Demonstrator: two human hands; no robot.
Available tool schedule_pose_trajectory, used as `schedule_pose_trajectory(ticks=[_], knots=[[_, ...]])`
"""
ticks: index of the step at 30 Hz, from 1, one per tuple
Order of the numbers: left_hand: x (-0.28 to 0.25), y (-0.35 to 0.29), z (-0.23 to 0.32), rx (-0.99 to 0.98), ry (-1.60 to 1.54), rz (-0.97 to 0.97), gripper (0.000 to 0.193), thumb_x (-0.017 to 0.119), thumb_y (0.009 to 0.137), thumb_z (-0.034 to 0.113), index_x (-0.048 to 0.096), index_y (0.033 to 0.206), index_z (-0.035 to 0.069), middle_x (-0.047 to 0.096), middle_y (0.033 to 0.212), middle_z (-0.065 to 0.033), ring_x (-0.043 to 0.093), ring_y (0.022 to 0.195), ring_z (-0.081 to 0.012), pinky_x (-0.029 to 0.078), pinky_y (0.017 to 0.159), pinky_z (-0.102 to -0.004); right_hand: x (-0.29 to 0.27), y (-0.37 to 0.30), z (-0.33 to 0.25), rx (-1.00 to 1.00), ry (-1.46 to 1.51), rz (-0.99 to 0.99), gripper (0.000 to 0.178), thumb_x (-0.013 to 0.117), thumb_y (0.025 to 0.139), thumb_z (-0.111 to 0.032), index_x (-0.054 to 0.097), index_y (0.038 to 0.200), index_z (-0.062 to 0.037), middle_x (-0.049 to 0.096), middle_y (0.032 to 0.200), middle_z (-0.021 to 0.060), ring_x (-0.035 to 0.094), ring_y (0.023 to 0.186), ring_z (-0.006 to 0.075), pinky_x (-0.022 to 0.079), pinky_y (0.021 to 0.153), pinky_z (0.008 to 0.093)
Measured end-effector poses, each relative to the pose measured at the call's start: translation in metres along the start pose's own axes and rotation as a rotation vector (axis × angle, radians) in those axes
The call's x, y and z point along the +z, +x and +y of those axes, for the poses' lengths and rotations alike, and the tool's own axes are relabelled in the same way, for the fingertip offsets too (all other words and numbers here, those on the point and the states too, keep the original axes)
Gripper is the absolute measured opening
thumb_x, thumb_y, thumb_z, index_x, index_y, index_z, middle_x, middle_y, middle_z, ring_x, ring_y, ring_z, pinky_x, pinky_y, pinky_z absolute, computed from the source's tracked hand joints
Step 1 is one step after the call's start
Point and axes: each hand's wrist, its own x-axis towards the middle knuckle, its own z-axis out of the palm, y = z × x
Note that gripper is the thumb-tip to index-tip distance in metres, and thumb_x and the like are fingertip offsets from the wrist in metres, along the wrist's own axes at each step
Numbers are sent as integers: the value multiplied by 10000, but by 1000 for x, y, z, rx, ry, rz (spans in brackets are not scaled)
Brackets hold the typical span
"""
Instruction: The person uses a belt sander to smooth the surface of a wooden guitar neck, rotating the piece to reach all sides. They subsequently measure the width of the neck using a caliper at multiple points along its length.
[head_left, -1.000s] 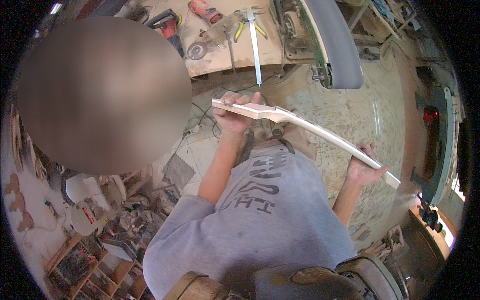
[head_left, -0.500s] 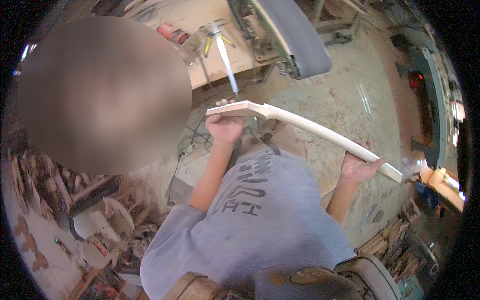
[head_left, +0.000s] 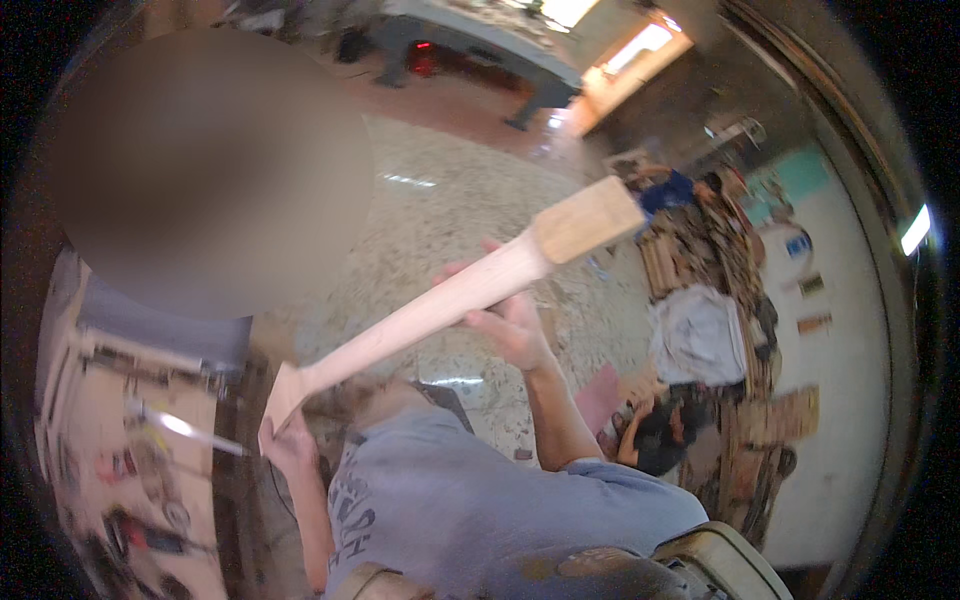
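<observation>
Head view: our left hand (head_left: 290, 447) pinches the headstock (head_left: 284, 396) of a carved, unvarnished-looking guitar neck (head_left: 430, 316); right hand (head_left: 517, 330) wraps it.

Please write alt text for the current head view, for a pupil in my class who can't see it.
A pale wooden bar slants up to the right, its lower end in the person's left hand, the right hand holding it nearer the broad upper end. The person wears a grey shirt; at left is a bench with blurred tools.

Tan workbench (head_left: 85, 412), silver caliper (head_left: 190, 430), red tool (head_left: 117, 465) atop
</observation>
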Motion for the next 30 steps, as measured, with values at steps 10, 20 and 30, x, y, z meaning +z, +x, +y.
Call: schedule_pose_trajectory(ticks=[10,20,30], knots=[[-14,26,16,-204,19,-209,470,416,975,196,373,1309,-133,456,1355,-264,441,1284,-360,338,1129,-444,15,-41,-22,-62,-195,99,923,707,814,-79,60,1471,-19,547,1247,185,550,1192,351,492,965,475],[10,26,32,12,-131,-138,688,243,1001,538,328,1373,-34,414,1403,-221,393,1315,-371,290,1137,-518,88,10,-32,-377,-272,5,862,705,809,-167,167,1464,-4,552,1190,223,599,1075,379,455,969,500],[37,32,31,22,-264,-242,787,195,969,626,312,1400,-22,420,1396,-231,442,1275,-399,410,1048,-522,122,79,-41,-634,-568,-86,991,690,777,-533,187,1383,69,603,1091,226,645,951,327,492,915,450]])
